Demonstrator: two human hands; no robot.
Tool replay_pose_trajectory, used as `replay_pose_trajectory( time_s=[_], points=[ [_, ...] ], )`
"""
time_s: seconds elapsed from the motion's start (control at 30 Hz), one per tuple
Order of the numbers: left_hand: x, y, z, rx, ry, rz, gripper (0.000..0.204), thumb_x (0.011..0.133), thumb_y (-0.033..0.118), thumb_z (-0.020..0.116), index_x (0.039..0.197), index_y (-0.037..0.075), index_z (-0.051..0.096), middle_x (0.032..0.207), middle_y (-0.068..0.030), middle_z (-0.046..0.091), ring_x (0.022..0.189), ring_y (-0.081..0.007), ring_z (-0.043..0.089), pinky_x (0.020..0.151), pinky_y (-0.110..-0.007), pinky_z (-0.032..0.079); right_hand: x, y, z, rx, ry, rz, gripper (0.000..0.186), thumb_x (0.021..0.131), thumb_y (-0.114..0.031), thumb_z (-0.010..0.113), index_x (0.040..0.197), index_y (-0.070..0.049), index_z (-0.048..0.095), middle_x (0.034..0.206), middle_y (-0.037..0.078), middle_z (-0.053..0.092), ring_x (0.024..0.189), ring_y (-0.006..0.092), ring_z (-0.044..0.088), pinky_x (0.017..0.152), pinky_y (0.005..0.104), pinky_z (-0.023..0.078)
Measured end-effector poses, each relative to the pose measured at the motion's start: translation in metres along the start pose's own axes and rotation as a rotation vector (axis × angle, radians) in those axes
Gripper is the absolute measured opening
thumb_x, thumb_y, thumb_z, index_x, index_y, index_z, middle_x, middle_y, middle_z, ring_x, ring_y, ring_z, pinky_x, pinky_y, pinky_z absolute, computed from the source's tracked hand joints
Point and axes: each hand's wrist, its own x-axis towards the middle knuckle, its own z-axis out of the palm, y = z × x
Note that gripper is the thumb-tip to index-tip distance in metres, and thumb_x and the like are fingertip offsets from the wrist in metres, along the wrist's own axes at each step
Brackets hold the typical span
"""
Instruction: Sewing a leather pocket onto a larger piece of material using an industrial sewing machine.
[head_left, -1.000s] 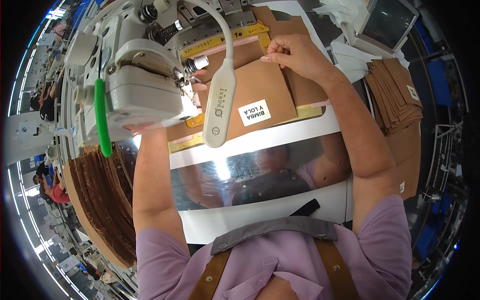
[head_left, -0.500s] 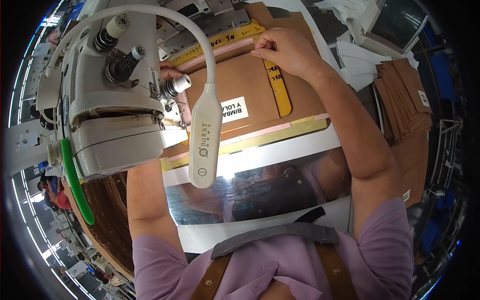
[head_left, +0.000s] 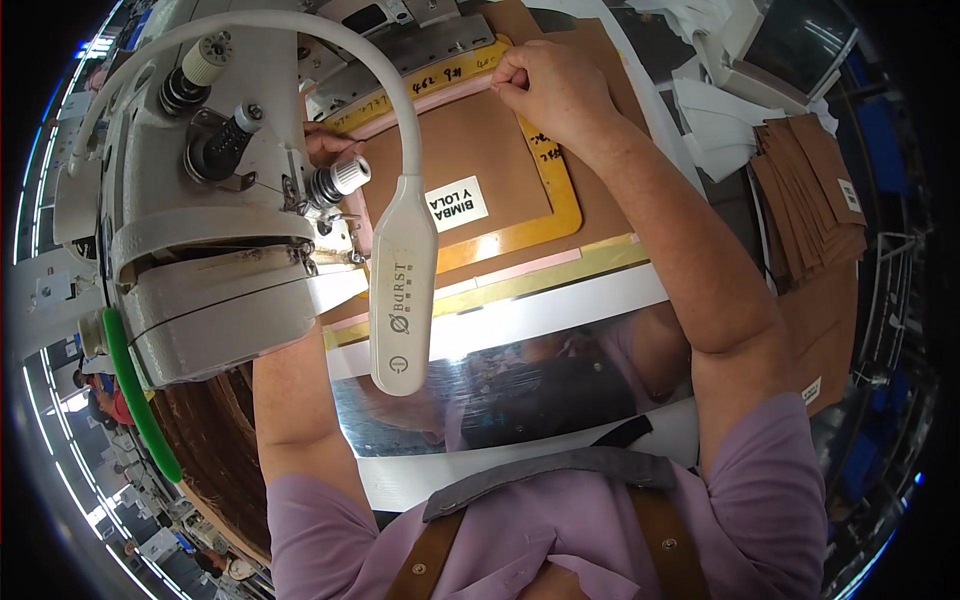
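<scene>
A flat brown panel (head_left: 440,150) with a white label (head_left: 459,203) lies inside a yellow template frame (head_left: 567,200), beside the head of a white sewing machine (head_left: 220,290). Pink strips (head_left: 440,100) run along the panel's far and left sides. At its far right corner my right hand (head_left: 560,90) is closed, thumb and forefinger pinched on the panel's edge. My left hand (head_left: 328,145) rests near the far left side, mostly hidden behind the machine head; only some fingers show, and how far they are bent is unclear.
A white flexible-neck lamp (head_left: 403,290) hangs in front of the panel. Stacked brown pieces (head_left: 810,195) lie on the right, near a screen (head_left: 800,45) and crumpled white sheets (head_left: 720,130). A shiny metal plate (head_left: 530,375) lies nearest me. Left is a green curved bar (head_left: 140,400).
The brown panel has slid away from me and leftward, uncovering the yellow frame's near bar. My right hand has moved the same way with it. More of my left hand's fingers show.
</scene>
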Motion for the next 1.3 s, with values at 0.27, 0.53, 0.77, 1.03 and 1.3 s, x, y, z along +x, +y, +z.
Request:
replay_pose_trajectory(
  time_s=[0.27, 0.53, 0.77, 1.03, 1.3],
  points=[
    [0.001, 0.001, 0.009, -0.004, 0.011, -0.016, 0.018, 0.067, -0.005, 0.081, 0.075, 0.004, 0.068, 0.090, -0.0045, 0.062, 0.078, -0.0139, 0.057, 0.074, -0.026, 0.046, -0.003, 0.004, 0.007, -0.065, 0.110, -0.067, 0.004, 0.085, -0.017, 0.074, 0.081, -0.015, 0.073, 0.089, 0.002, 0.069, 0.087, 0.0257, 0.071, 0.074, 0.0412, 0.057],
    [0.003, 0.002, 0.018, 0.017, 0.023, -0.026, 0.016, 0.067, -0.004, 0.079, 0.075, 0.004, 0.068, 0.088, -0.0049, 0.062, 0.080, -0.0157, 0.057, 0.075, -0.028, 0.046, -0.007, -0.005, 0.010, -0.093, 0.177, -0.122, 0.007, 0.086, -0.012, 0.072, 0.080, -0.013, 0.070, 0.087, 0.003, 0.068, 0.084, 0.0270, 0.071, 0.073, 0.0416, 0.057],
    [-0.002, 0.010, 0.026, 0.012, 0.045, -0.036, 0.015, 0.067, -0.003, 0.078, 0.075, 0.004, 0.068, 0.086, -0.0052, 0.061, 0.081, -0.0173, 0.057, 0.076, -0.030, 0.046, -0.010, -0.003, 0.008, -0.167, 0.194, -0.156, 0.005, 0.086, -0.010, 0.073, 0.091, -0.011, 0.071, 0.086, 0.003, 0.068, 0.080, 0.0257, 0.070, 0.069, 0.0387, 0.056],
    [0.002, -0.001, 0.014, 0.063, 0.078, -0.064, 0.014, 0.067, -0.003, 0.076, 0.075, 0.005, 0.068, 0.084, -0.0056, 0.061, 0.083, -0.0191, 0.056, 0.077, -0.032, 0.046, -0.015, -0.026, 0.012, -0.515, 0.225, -0.364, 0.012, 0.078, -0.006, 0.070, 0.090, -0.008, 0.071, 0.083, 0.004, 0.066, 0.089, 0.0232, 0.069, 0.079, 0.0412, 0.055],
    [-0.012, -0.008, -0.010, 0.237, 0.102, 0.057, 0.013, 0.072, 0.001, 0.078, 0.083, 0.005, 0.072, 0.087, -0.0074, 0.063, 0.087, -0.0228, 0.060, 0.082, -0.034, 0.048, -0.045, -0.067, 0.042, -0.309, -0.012, -0.578, 0.037, 0.093, -0.028, 0.066, 0.120, -0.004, 0.070, 0.113, 0.011, 0.069, 0.110, 0.0252, 0.064, 0.101, 0.0412, 0.047]
  ],
)
